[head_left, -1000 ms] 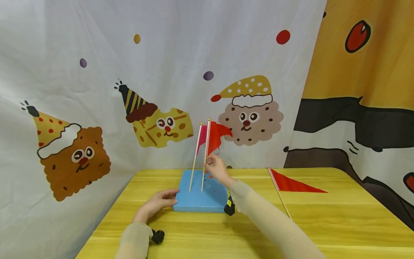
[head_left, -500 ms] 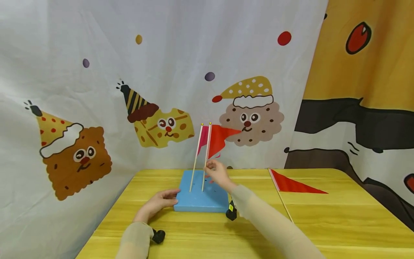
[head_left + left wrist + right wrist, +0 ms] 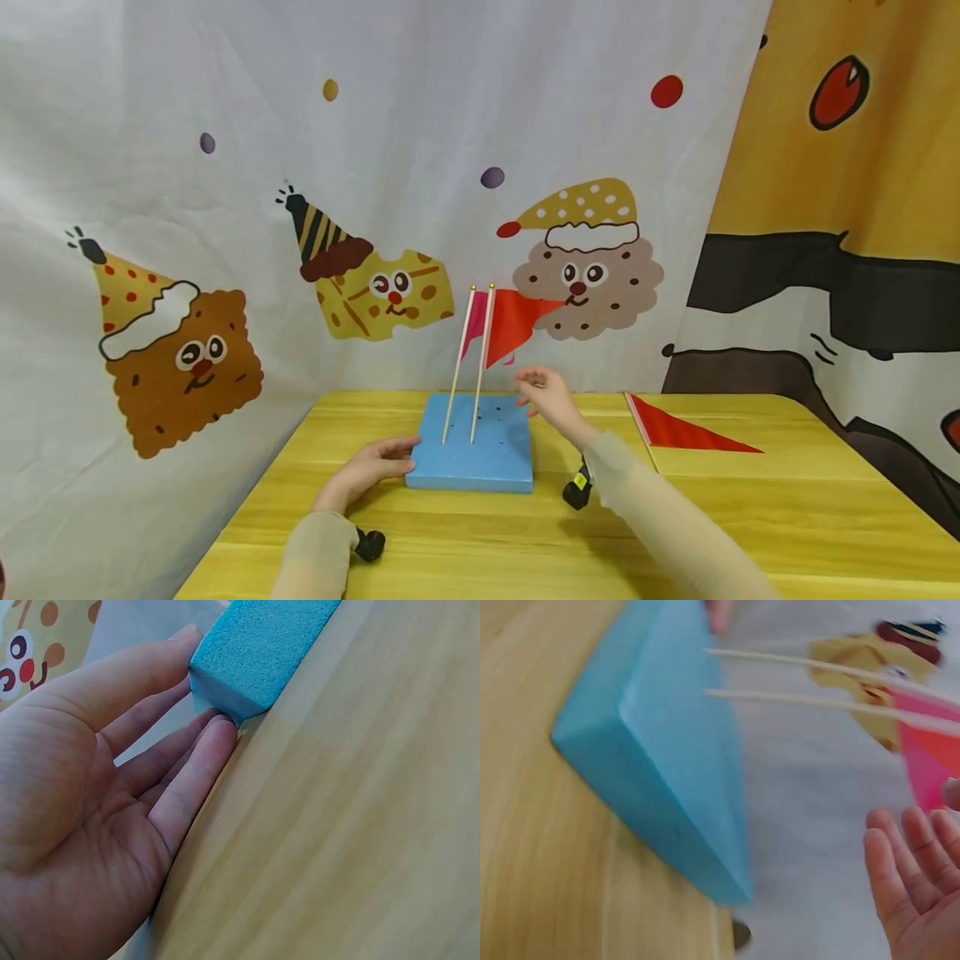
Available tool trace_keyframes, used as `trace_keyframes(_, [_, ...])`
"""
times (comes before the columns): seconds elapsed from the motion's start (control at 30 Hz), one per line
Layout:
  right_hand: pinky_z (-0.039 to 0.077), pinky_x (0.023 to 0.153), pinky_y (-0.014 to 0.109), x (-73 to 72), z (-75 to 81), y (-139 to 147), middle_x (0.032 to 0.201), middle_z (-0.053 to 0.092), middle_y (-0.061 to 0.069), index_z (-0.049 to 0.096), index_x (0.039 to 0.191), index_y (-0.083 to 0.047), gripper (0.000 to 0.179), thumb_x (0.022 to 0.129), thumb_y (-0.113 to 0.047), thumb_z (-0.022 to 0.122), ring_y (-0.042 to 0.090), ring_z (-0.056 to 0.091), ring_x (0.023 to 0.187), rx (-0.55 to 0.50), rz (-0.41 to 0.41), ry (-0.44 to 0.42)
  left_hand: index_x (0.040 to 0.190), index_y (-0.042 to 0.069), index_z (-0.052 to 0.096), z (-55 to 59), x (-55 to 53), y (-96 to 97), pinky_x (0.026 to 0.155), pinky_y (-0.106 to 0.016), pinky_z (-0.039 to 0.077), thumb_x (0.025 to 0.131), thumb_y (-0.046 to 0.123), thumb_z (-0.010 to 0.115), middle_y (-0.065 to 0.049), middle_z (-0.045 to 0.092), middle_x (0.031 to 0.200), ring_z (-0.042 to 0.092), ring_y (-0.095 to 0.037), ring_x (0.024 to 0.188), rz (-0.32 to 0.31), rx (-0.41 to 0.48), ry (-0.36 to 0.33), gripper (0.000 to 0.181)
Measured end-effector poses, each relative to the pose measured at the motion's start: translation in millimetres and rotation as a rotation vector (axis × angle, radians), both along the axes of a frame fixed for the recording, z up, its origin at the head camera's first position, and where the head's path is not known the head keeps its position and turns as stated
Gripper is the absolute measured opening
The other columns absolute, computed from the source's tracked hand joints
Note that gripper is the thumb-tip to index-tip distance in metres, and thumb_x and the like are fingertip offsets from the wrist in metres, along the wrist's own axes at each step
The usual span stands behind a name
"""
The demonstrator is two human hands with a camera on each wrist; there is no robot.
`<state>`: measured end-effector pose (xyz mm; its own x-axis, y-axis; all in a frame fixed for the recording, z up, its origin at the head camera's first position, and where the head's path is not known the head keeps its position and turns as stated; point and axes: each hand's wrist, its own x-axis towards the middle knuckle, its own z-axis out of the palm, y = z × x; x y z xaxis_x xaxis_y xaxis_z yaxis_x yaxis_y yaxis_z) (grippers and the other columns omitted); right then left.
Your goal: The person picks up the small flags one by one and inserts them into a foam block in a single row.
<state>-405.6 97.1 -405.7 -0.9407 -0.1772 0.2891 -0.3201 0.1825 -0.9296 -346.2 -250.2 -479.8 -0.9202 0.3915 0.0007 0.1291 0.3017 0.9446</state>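
Note:
A light blue foam block lies on the table, its top dotted with several small holes. Two flags on thin wooden sticks rise from it, a magenta one at left and a red one beside it, both leaning slightly right. My left hand rests against the block's left side; the left wrist view has the thumb and fingers, fairly straight, at its corner. My right hand hovers near the block's far right corner, fingers loosely bent and apart from the red flag's stick, holding nothing.
Another red pennant lies on the wooden table to the right, its stick partly behind my right forearm. A white curtain with cartoon prints hangs behind the table's far edge.
My right hand has let go of the red flag's stick and moved right, away from it. The red flag stays standing in the block, its cloth spread wider. My left hand stays in place.

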Motion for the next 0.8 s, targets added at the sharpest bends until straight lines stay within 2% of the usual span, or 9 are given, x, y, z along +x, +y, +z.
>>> trace_keyframes(0.17, [0.058, 0.062, 0.038, 14.4, 4.1, 53.5, 0.103, 0.066, 0.019, 0.061, 0.111, 0.001, 0.025, 0.095, -0.019, 0.063, 0.036, 0.068, 0.085, -0.035, -0.064, -0.055, 0.146, 0.007, 0.046, -2.2, -1.7, 0.9, 0.104, -0.050, 0.038, 0.094, 0.023, 0.067, -0.017, 0.042, 0.147, 0.039, -0.039, 0.132, -0.024, 0.000, 0.018, 0.058])
trace_keyframes(0.37, [0.058, 0.068, 0.039, 24.0, -4.7, 118.1, 0.107, 0.064, 0.019, 0.058, 0.119, 0.003, 0.038, 0.095, -0.027, 0.064, 0.034, 0.068, 0.089, 0.026, -0.140, -0.088, 0.146, 0.007, 0.045, -1.4, -0.1, 0.5, 0.104, -0.050, 0.038, 0.094, 0.023, 0.066, -0.017, 0.042, 0.147, 0.039, -0.040, 0.132, -0.024, -0.014, 0.024, 0.058])
trace_keyframes(0.53, [0.058, 0.069, 0.041, 32.4, -10.7, 163.7, 0.105, 0.067, 0.017, 0.050, 0.128, 0.004, 0.045, 0.096, -0.023, 0.064, 0.033, 0.069, 0.086, 0.042, -0.190, -0.110, 0.146, 0.008, 0.045, 2.0, 0.3, -1.0, 0.106, -0.051, 0.037, 0.094, 0.024, 0.066, -0.016, 0.041, 0.149, 0.037, -0.040, 0.134, -0.023, -0.020, 0.008, 0.059])
trace_keyframes(0.7, [0.058, 0.075, 0.043, 37.9, -18.9, 202.0, 0.111, 0.066, 0.019, 0.042, 0.137, 0.004, 0.056, 0.096, -0.027, 0.064, 0.029, 0.069, 0.086, 0.096, -0.202, -0.192, 0.147, 0.008, 0.043, 3.0, -0.8, -1.2, 0.107, -0.050, 0.035, 0.094, 0.024, 0.066, -0.016, 0.038, 0.150, 0.033, -0.039, 0.137, -0.032, 0.004, -0.021, 0.060])
trace_keyframes(0.8, [0.057, 0.077, 0.041, 40.8, -23.9, 220.6, 0.112, 0.066, 0.015, 0.044, 0.135, 0.006, 0.058, 0.095, -0.030, 0.064, 0.027, 0.069, 0.088, 0.145, -0.192, -0.242, 0.147, 0.008, 0.043, 2.2, -0.8, -0.2, 0.107, -0.050, 0.035, 0.094, 0.024, 0.066, -0.016, 0.038, 0.151, 0.034, -0.039, 0.137, -0.028, 0.002, -0.023, 0.060])
